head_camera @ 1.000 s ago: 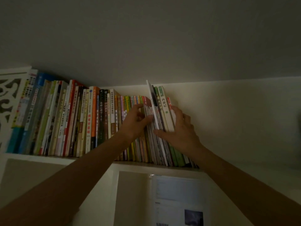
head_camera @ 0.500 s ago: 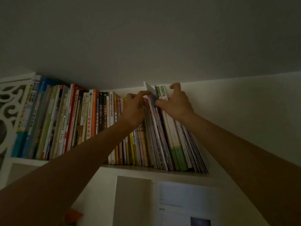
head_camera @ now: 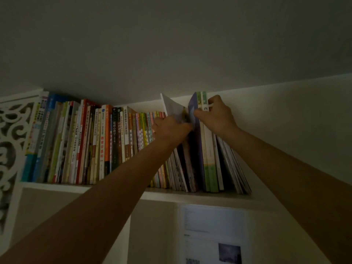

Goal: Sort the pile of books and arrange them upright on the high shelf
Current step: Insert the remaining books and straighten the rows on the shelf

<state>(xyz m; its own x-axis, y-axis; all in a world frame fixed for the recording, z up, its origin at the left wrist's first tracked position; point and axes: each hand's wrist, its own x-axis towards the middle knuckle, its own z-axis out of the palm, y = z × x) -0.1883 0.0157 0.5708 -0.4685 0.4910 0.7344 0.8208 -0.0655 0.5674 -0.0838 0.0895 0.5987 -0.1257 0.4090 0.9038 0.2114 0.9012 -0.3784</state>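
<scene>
Books point(head_camera: 207, 149) stand near-vertical at frame centre on the high shelf point(head_camera: 190, 195); your left hand point(head_camera: 169, 128) grips the leaning thin ones, your right hand point(head_camera: 217, 115) pinches the purple-green bunch, a gap between.

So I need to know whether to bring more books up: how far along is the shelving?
Mostly done, it seems: a long row of books stands upright on the high shelf. In hand: the left hand and right hand part the leaning thin books at the row's right end, opening a gap. Left: straightening those. No pile is in view, so I cannot tell what remains.
</scene>
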